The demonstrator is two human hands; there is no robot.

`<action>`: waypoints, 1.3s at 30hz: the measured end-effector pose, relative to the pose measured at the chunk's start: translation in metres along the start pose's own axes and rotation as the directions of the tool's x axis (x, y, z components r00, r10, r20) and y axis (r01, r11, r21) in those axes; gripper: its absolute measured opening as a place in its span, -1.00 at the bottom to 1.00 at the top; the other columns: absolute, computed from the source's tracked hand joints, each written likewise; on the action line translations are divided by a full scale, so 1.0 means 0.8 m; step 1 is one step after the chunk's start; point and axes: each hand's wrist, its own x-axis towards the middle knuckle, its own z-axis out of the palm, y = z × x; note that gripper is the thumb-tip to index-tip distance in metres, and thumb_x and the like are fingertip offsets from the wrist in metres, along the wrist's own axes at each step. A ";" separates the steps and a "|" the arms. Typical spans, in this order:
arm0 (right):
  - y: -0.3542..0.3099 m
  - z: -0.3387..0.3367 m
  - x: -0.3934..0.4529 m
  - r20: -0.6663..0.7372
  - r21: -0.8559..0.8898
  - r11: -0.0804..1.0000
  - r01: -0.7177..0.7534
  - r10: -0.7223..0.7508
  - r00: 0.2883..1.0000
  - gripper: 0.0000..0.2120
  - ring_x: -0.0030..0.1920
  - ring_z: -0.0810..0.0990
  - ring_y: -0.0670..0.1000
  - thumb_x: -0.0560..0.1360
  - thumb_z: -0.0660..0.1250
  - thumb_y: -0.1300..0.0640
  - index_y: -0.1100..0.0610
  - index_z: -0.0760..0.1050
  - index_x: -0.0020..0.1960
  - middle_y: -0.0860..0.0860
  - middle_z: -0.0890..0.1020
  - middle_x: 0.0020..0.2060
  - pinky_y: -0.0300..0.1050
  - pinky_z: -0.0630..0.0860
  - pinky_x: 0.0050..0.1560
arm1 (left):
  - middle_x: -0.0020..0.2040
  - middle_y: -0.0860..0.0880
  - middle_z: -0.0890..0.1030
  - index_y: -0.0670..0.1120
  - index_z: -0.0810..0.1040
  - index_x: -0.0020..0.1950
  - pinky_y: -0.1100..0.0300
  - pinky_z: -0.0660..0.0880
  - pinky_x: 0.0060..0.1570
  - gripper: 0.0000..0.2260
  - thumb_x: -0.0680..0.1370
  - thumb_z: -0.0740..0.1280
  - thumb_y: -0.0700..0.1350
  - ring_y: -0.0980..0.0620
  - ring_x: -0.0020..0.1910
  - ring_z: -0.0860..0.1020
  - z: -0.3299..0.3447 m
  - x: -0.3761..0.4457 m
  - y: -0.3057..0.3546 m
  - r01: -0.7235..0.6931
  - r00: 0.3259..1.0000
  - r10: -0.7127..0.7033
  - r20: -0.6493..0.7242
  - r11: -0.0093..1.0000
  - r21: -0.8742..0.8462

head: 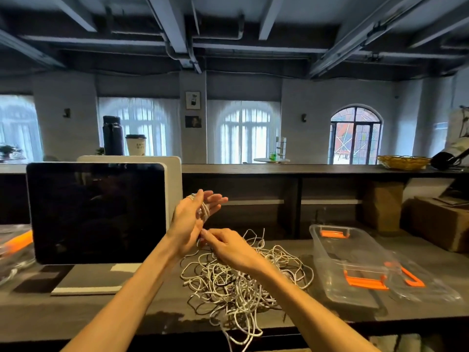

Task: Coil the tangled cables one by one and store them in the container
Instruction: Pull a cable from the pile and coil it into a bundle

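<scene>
Hands above desk [76, 313]: left hand [189, 222] wound with cable [204, 210], right hand [228, 246] pinching it; keep loops even.

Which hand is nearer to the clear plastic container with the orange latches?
The right hand. It pinches a cable above the tangled cable pile, just left of the container. The left hand, cable wound around its fingers, is raised farther left, near the monitor.

2 hands [193, 219], 1 cable tangle [241, 283], 1 container [345, 262], 1 monitor [96, 212].
</scene>
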 end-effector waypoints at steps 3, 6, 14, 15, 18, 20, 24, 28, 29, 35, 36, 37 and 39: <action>-0.004 -0.003 0.006 0.037 -0.284 0.958 0.037 -0.028 0.999 -0.66 -0.33 0.56 -0.16 0.69 0.18 -0.14 0.05 0.63 0.08 -0.09 0.61 -0.29 -0.15 0.51 -0.23 | 0.10 -0.18 0.68 -0.28 0.58 0.15 0.22 0.56 0.21 -0.69 0.73 0.11 -0.13 -0.01 0.14 0.66 -0.028 0.007 -0.021 -0.142 0.988 0.157 -0.008 0.912 0.384; -0.003 -0.013 0.014 -0.050 -0.439 0.898 0.033 -0.061 0.997 -0.67 -0.16 0.67 -0.06 0.65 0.23 -0.18 -0.01 0.68 0.05 -0.06 0.72 -0.18 0.03 0.63 -0.04 | 0.04 -0.07 0.64 -0.17 0.62 0.07 0.29 0.54 0.15 -0.75 0.71 0.15 -0.19 0.08 0.08 0.62 -0.056 0.014 -0.032 -0.221 0.966 0.248 0.070 0.657 0.721; -0.009 -0.070 0.047 -0.292 -0.289 0.957 0.036 -0.124 0.948 -0.71 -0.12 0.67 -0.16 0.53 0.41 -0.22 -0.02 0.74 -0.08 -0.12 0.74 -0.16 -0.17 0.59 -0.05 | -0.40 0.02 0.40 -0.13 0.60 -0.15 0.33 0.30 -0.43 -0.60 0.74 0.09 -0.04 0.15 -0.45 0.34 -0.073 0.002 -0.029 0.113 0.977 -0.204 0.058 0.733 0.671; -0.010 -0.069 0.052 -0.300 -0.265 0.963 0.057 -0.138 0.944 -0.71 -0.09 0.67 -0.16 0.54 0.41 -0.22 -0.02 0.74 -0.06 -0.13 0.74 -0.14 -0.18 0.58 -0.04 | -0.43 0.05 0.36 -0.14 0.59 -0.17 0.34 0.24 -0.46 -0.57 0.73 0.08 0.00 0.16 -0.47 0.29 -0.065 -0.002 -0.025 0.155 0.962 -0.262 0.083 0.768 0.622; -0.014 -0.060 0.062 -0.321 -0.167 0.980 0.105 -0.154 0.934 -0.69 -0.02 0.67 -0.16 0.55 0.38 -0.24 -0.03 0.73 -0.03 -0.14 0.73 -0.12 -0.15 0.54 0.01 | -0.42 0.04 0.25 -0.10 0.49 -0.20 0.32 0.12 -0.48 -0.61 0.71 0.12 0.06 0.15 -0.49 0.18 -0.047 -0.009 -0.009 0.283 0.881 -0.392 0.264 0.885 0.370; -0.012 -0.050 0.066 -0.323 -0.062 0.992 0.114 -0.128 0.938 -0.65 -0.02 0.65 -0.16 0.57 0.33 -0.29 -0.05 0.71 -0.04 -0.14 0.72 -0.15 -0.08 0.54 0.04 | -0.36 0.02 0.16 -0.06 0.41 -0.23 0.29 0.13 -0.46 -0.66 0.71 0.15 0.04 0.14 -0.49 0.13 -0.046 -0.007 0.006 0.373 0.851 -0.349 0.392 0.928 0.017; -0.013 -0.018 0.062 -0.279 -0.031 0.993 0.109 -0.114 0.953 -0.58 -0.14 0.62 0.06 0.62 0.18 -0.30 -0.02 0.64 -0.02 0.03 0.68 -0.18 0.05 0.52 -0.04 | -0.33 0.03 0.22 -0.10 0.45 -0.13 0.25 0.31 -0.37 -0.72 0.71 0.13 -0.04 0.11 -0.45 0.24 -0.044 0.003 0.024 0.376 0.899 -0.178 0.400 0.783 -0.495; -0.018 0.011 0.051 -0.164 -0.263 0.958 0.112 -0.159 0.974 -0.73 -0.28 0.56 -0.07 0.72 0.15 -0.04 -0.05 0.59 0.00 -0.08 0.63 -0.25 -0.01 0.51 -0.18 | -0.29 -0.02 0.49 -0.11 0.51 -0.01 0.18 0.47 -0.02 -0.77 0.72 0.12 -0.07 0.06 -0.26 0.55 -0.035 0.015 0.033 0.202 0.978 -0.150 0.144 0.854 -0.479; -0.019 0.013 0.048 -0.150 -0.327 0.938 0.118 -0.175 0.973 -0.72 -0.27 0.58 -0.06 0.72 0.15 -0.04 -0.02 0.61 0.02 -0.06 0.65 -0.23 0.01 0.55 -0.16 | -0.26 -0.03 0.58 -0.11 0.52 0.02 0.15 0.50 0.06 -0.78 0.72 0.12 -0.08 0.01 -0.18 0.63 -0.036 0.017 0.033 0.145 0.989 -0.130 0.065 0.903 -0.405; -0.051 -0.023 0.029 -0.162 -0.577 0.802 0.152 -0.295 0.941 -0.73 -0.28 0.60 -0.13 0.65 0.28 -0.14 -0.05 0.70 -0.03 -0.11 0.70 -0.25 -0.14 0.52 -0.19 | -0.14 -0.04 0.71 -0.17 0.55 0.07 0.25 0.60 0.03 -0.72 0.74 0.09 -0.08 0.08 -0.10 0.71 -0.057 0.017 0.015 -0.068 0.997 0.074 0.001 0.907 0.415; -0.057 -0.030 0.028 -0.157 -0.593 0.789 0.159 -0.307 0.939 -0.75 -0.28 0.60 -0.14 0.64 0.30 -0.13 -0.06 0.71 -0.01 -0.12 0.70 -0.24 -0.17 0.50 -0.21 | -0.21 0.00 0.70 -0.17 0.57 0.03 0.33 0.58 -0.08 -0.69 0.74 0.09 -0.08 0.14 -0.17 0.69 -0.060 0.014 0.015 -0.064 0.998 0.043 0.054 0.866 0.495; -0.062 -0.038 0.027 -0.153 -0.600 0.782 0.168 -0.318 0.936 -0.77 -0.27 0.60 -0.15 0.63 0.32 -0.12 -0.06 0.72 0.02 -0.11 0.72 -0.22 -0.22 0.48 -0.23 | -0.27 0.00 0.67 -0.20 0.58 -0.02 0.36 0.56 -0.17 -0.66 0.74 0.10 -0.07 0.16 -0.25 0.66 -0.060 0.010 0.017 -0.065 0.992 -0.006 0.124 0.828 0.557; -0.071 -0.052 0.024 -0.161 -0.579 0.793 0.190 -0.340 0.926 -0.77 -0.20 0.61 -0.18 0.60 0.36 -0.13 -0.05 0.72 0.06 -0.10 0.75 -0.14 -0.34 0.46 -0.21 | -0.34 -0.02 0.55 -0.27 0.54 -0.06 0.30 0.50 -0.35 -0.62 0.74 0.09 -0.06 0.10 -0.40 0.55 -0.053 0.005 0.020 -0.047 0.963 -0.117 0.243 0.813 0.581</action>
